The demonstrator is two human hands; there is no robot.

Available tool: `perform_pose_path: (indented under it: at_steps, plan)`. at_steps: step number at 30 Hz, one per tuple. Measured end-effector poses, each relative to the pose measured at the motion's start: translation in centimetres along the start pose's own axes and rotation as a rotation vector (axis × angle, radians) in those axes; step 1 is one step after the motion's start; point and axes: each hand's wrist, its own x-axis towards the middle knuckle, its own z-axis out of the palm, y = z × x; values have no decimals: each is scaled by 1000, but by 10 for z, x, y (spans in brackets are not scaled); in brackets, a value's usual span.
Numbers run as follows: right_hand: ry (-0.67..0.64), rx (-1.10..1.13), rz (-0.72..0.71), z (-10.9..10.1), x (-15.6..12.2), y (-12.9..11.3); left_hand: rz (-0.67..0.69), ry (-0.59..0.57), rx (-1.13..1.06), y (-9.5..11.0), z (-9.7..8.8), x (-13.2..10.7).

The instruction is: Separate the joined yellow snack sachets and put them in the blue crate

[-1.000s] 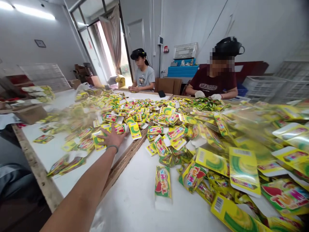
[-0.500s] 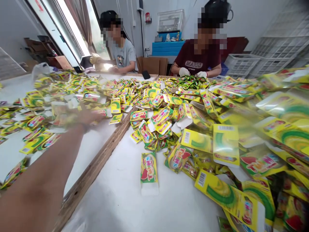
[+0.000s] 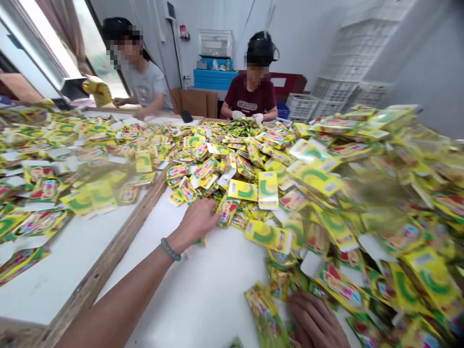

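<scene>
My left hand [image 3: 199,217], with a green bead bracelet at the wrist, reaches over the white tabletop. Its fingers are curled down at the edge of the heap, closed on a small yellow and green carton [image 3: 200,241] mostly hidden beneath them. A watermelon-print carton [image 3: 228,211] is right beside its fingertips. At the bottom of the view, my right hand [image 3: 317,320] has its fingers bent and close together over a bunch of shiny printed sachets [image 3: 264,309]. Its thumb and fingertips are hidden, and it seems to grip them.
A big heap of yellow cartons [image 3: 268,189] spreads across the table and rises on the right. A wooden strip [image 3: 119,251] divides the tabletop. Two co-workers sit across; one in a maroon shirt [image 3: 250,96] wears white gloves. White crates [image 3: 302,107] stand behind.
My left hand has come from the cartons left of the wooden strip to the heap's near edge, covering where a lone carton lay. My right hand has entered view. The view has shifted right.
</scene>
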Motion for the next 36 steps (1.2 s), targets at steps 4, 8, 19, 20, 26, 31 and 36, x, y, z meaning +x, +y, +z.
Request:
perform_pose_path:
  at_steps: [4, 8, 19, 20, 26, 31, 36]
  plan:
    - [-4, 34, 81, -1, 7, -12, -91, 44, -9, 16, 13, 32]
    - [-43, 65, 120, -2, 13, -20, -97, -21, -87, 32, 27, 48]
    - [108, 448, 380, -3, 18, -13, 83, -190, -149, 73, 45, -62]
    - [135, 475, 417, -5, 19, -12, 72, -179, -182, 77, 45, -71]
    - [-22, 250, 348, -27, 26, 0, -99, 63, -288, 92, 37, -107]
    - [-266, 233, 300, -53, 32, -3, -315, 335, -41, 107, 27, -144]
    - [-428, 81, 331, -50, 44, -34, -473, 79, 73, 135, 43, -169]
